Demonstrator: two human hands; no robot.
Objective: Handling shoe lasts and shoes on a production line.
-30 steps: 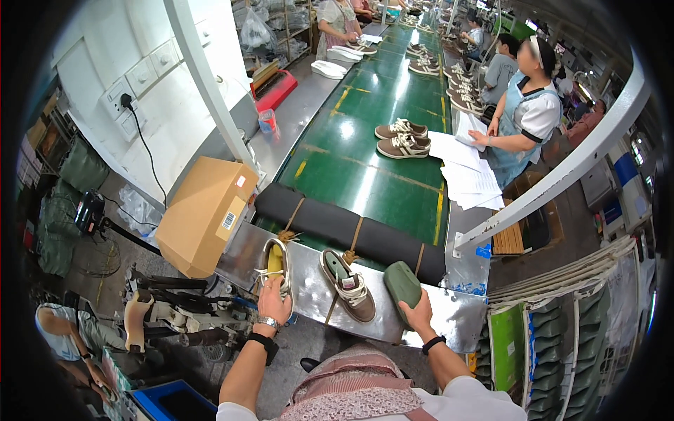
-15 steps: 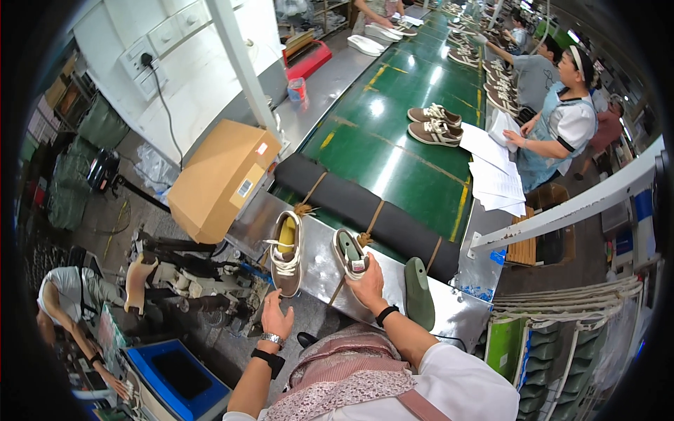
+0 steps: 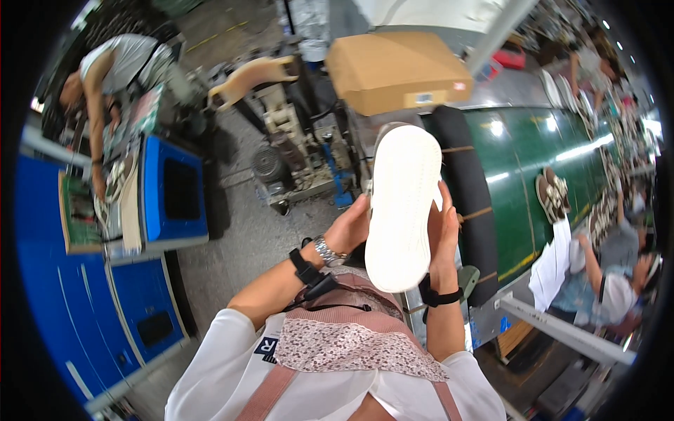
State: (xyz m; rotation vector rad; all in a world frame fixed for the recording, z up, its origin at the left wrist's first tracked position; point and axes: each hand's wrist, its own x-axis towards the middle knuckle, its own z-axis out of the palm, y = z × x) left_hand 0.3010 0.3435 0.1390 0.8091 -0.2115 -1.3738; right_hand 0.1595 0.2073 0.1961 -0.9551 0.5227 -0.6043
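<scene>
Shoe (image 3: 400,210) is lifted clear of the green conveyor surface (image 3: 533,175), white sole facing the camera. Left hand (image 3: 349,228) and right hand (image 3: 442,235) each close their grip on one side edge. Pickup is done; the upper is hidden, and set-down remains.

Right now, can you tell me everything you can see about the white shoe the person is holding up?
The shoe is turned sole-up toward the camera, so mostly its white sole shows. The sole looks like smooth rubber, long and rounded at both ends, with rows of small dots across the upper part. A thin darker edge of the upper peeks out along its left side. It is held lengthwise in the air, above the end of the green conveyor belt. The left hand grips its left edge and the right hand its right edge.
</scene>
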